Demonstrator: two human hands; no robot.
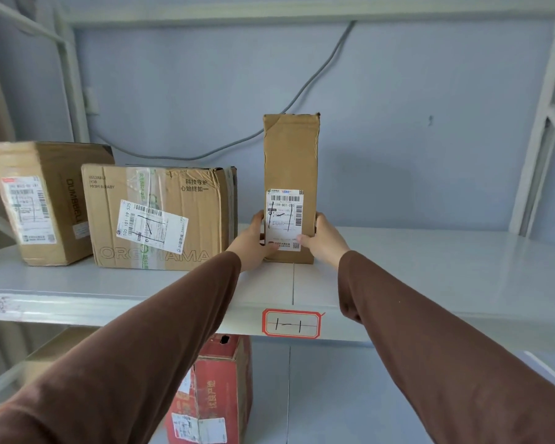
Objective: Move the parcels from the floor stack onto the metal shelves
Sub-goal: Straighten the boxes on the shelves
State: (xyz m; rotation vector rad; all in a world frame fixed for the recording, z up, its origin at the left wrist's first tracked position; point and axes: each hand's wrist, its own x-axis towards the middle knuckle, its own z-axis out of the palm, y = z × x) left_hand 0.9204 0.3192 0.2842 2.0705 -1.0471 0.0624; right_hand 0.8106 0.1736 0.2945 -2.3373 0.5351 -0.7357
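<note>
Head view: 2 brown sleeves reach forward over the shelf edge, where a red-bordered tag is stuck on the front lip. Below the shelf, left of the tag, a red box stands on the lower level. Just beyond the tag, a tall parcel stands upright on the shelf, its base touching the surface, its white label facing the camera. The left hand grips the parcel's lower left edge, fingers curled behind its side and thumb across the front near the label. The right hand grips the lower right edge in the same manner, thumb on the label's corner. Left of the parcel and close beside the left hand sits a wide box with a slanted label. Farther left of the parcel stands a tilted box. Behind the parcel, a grey cable runs along the wall.
</note>
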